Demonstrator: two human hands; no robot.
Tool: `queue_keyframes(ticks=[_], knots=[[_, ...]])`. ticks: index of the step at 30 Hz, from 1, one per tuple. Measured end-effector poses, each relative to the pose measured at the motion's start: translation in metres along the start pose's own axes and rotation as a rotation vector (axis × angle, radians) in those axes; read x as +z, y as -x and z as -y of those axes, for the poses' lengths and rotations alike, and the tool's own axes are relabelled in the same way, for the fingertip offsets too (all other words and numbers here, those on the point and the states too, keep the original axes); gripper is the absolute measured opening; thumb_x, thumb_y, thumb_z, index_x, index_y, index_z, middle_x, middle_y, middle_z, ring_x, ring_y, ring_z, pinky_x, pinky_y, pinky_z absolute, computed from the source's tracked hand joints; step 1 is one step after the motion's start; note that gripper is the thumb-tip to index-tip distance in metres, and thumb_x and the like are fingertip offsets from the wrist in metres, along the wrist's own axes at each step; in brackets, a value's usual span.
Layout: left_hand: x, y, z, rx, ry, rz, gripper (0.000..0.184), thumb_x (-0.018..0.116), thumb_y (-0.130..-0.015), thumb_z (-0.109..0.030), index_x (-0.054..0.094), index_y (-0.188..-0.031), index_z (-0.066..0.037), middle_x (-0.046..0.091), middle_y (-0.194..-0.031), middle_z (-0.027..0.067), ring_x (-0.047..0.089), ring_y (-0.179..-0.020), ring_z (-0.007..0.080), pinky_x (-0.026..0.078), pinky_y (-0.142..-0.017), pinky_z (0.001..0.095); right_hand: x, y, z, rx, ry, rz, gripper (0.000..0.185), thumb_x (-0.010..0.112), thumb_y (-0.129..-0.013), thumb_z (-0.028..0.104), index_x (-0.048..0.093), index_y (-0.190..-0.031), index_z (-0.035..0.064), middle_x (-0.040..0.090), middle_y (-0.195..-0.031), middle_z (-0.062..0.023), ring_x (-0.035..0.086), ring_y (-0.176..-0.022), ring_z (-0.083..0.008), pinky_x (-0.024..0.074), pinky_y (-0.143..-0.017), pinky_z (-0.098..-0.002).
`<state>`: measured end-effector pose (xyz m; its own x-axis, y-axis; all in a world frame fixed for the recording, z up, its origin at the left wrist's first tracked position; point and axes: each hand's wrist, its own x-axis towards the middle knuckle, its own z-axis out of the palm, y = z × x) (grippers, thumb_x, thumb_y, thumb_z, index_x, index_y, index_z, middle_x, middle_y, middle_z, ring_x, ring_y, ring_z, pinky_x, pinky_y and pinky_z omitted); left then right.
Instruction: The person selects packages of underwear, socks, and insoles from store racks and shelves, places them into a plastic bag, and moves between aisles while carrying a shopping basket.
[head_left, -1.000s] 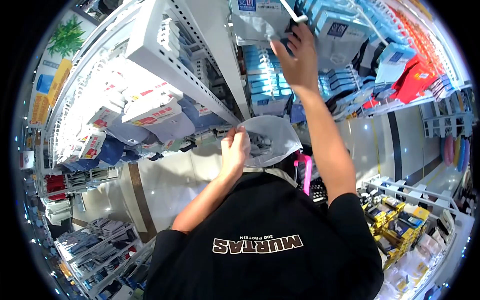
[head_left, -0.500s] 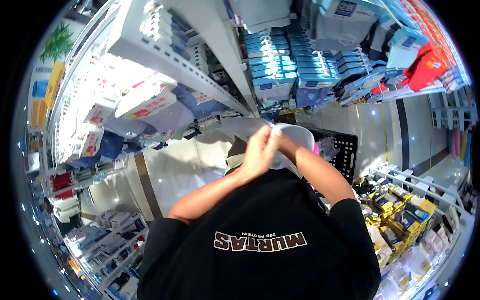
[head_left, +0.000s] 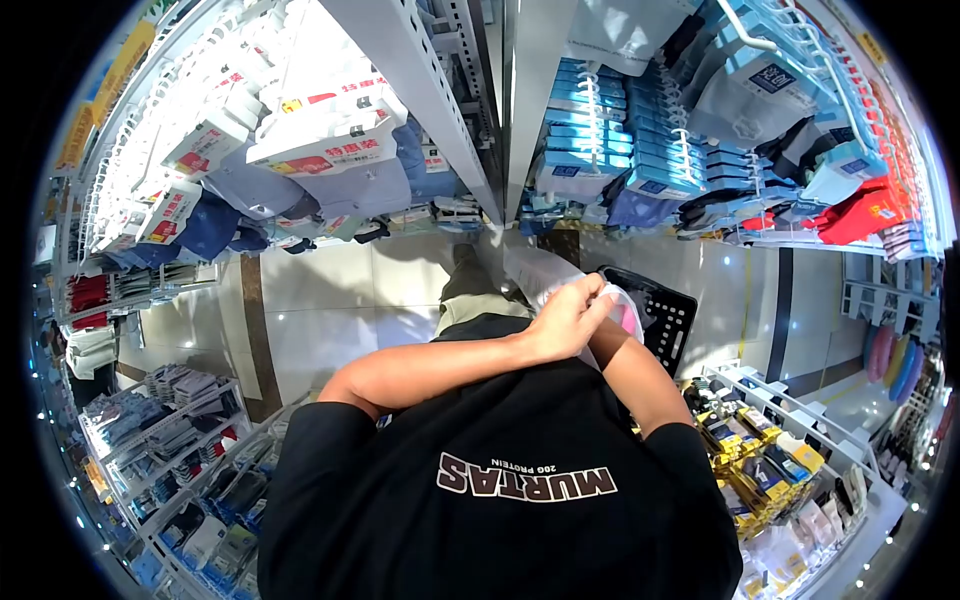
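Note:
My left hand (head_left: 568,322) is closed, with its fingers curled at the edge of a translucent white plastic bag (head_left: 540,272). My right forearm (head_left: 640,372) passes beneath the left hand. Part of the bag loops beside that wrist, while my right hand itself is hidden behind the left hand and the plastic. Something pink (head_left: 629,319) shows through the bag. Just beyond the hands, a black perforated shopping basket (head_left: 672,318) is partly covered by the bag and my arm.
Packaged socks (head_left: 340,150) hang on the rack at the left front. Blue-carded packs (head_left: 590,120) hang at the right front, past a grey upright post (head_left: 535,100). Behind me on the right stands a bin of yellow-labelled packs (head_left: 765,460). Tiled floor (head_left: 330,300) runs between the racks.
Both hands and the bag have shifted right and lower in the picture. The view has tilted, showing more of the front racks. My left hand stays closed at the bag's edge.

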<state>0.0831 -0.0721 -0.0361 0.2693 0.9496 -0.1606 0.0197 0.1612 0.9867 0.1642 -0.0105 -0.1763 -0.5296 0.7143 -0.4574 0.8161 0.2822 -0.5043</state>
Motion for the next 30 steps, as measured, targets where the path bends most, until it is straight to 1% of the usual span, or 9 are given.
queue_keyframes(ticks=[6,7,8,11,14,19,23,26,30], knots=[[-0.018,-0.022,0.024,-0.018,0.161,-0.197,0.028,0.054,-0.102,-0.023,0.054,-0.081,-0.004,0.052,-0.07,-0.0039,0.044,-0.063,0.0028,0.037,-0.053,0.0224,-0.016,0.053,-0.023,0.026,-0.015,-0.099,0.033,0.065,-0.082,0.013,0.063,-0.113,0.0017,0.069,-0.106,-0.0217,0.064,-0.104,-0.0412,0.0509,-0.089,-0.0479],[-0.024,-0.025,0.023,-0.093,0.14,-0.212,0.031,0.055,-0.101,-0.026,0.055,-0.082,-0.002,0.053,-0.069,-0.0003,0.047,-0.064,0.0065,0.04,-0.055,0.0268,-0.05,0.08,0.012,0.144,-0.282,-0.321,0.04,0.071,-0.08,0.014,0.061,-0.117,0.0013,0.067,-0.109,-0.0217,0.063,-0.104,-0.0407,0.0505,-0.088,-0.048],[-0.03,-0.028,0.023,-0.169,0.117,-0.228,0.034,0.055,-0.1,-0.028,0.056,-0.082,0.001,0.054,-0.068,0.0033,0.049,-0.065,0.0101,0.043,-0.058,0.0313,-0.053,0.09,0.011,0.034,-0.315,-0.42,0.046,0.075,-0.079,0.014,0.059,-0.12,0.0009,0.067,-0.112,-0.0202,0.064,-0.103,-0.0381,0.0501,-0.089,-0.0467],[-0.045,-0.035,0.01,-0.169,0.147,-0.272,0.034,0.054,-0.101,-0.029,0.056,-0.081,-0.001,0.052,-0.068,-0.0009,0.045,-0.06,0.008,0.037,-0.053,0.0284,-0.071,0.111,0.018,0.101,-0.56,-0.455,0.037,0.076,-0.077,0.009,0.062,-0.11,0.0034,0.067,-0.112,-0.016,0.065,-0.098,-0.034,0.0497,-0.088,-0.0404],[-0.055,-0.037,-0.012,-0.209,0.271,-0.236,0.033,0.053,-0.101,-0.028,0.055,-0.08,-0.002,0.05,-0.066,-0.0032,0.041,-0.057,0.0058,0.033,-0.05,0.0263,-0.069,0.113,0.007,-0.102,-0.481,-0.715,0.027,0.076,-0.078,0.009,0.065,-0.102,0.0034,0.067,-0.112,-0.0162,0.065,-0.1,-0.033,0.0492,-0.088,-0.0396],[-0.062,-0.038,-0.031,-0.22,0.387,-0.213,0.031,0.054,-0.102,-0.025,0.054,-0.08,-0.004,0.047,-0.064,-0.0045,0.039,-0.053,0.0047,0.03,-0.047,0.0242,-0.092,0.119,0.021,0.131,-0.856,-0.718,0.023,0.076,-0.082,0.012,0.066,-0.098,-0.0005,0.067,-0.084,-0.0098,0.062,-0.068,-0.0178,0.0498,-0.065,-0.0311],[-0.055,-0.036,-0.019,-0.183,0.395,-0.154,0.027,0.052,-0.103,-0.025,0.049,-0.082,-0.008,0.042,-0.062,-0.0059,0.032,-0.044,0.0033,0.023,-0.039,0.0232,-0.09,0.108,0.006,0.094,-0.551,-0.721,0.026,0.075,-0.082,0.016,0.065,-0.099,-0.0008,0.065,-0.08,-0.0123,0.063,-0.07,-0.0207,0.0491,-0.067,-0.0324],[-0.056,-0.035,-0.02,-0.199,0.392,-0.201,0.029,0.053,-0.103,-0.026,0.053,-0.082,-0.005,0.045,-0.064,-0.0052,0.036,-0.051,0.0032,0.028,-0.044,0.0233,-0.095,0.11,0.01,0.083,-0.621,-0.688,0.026,0.075,-0.082,0.018,0.064,-0.097,0.0001,0.067,-0.082,-0.0156,0.066,-0.074,-0.0296,0.0503,-0.068,-0.039],[-0.04,-0.035,-0.013,-0.158,0.39,-0.139,0.03,0.055,-0.103,-0.026,0.053,-0.082,-0.005,0.049,-0.068,-0.0049,0.04,-0.057,0.0034,0.033,-0.05,0.0228,-0.079,0.097,-0.014,0.111,0.015,-0.468,0.033,0.071,-0.083,0.019,0.057,-0.109,0.0028,0.068,-0.081,-0.0213,0.067,-0.079,-0.0414,0.0515,-0.07,-0.0497]])
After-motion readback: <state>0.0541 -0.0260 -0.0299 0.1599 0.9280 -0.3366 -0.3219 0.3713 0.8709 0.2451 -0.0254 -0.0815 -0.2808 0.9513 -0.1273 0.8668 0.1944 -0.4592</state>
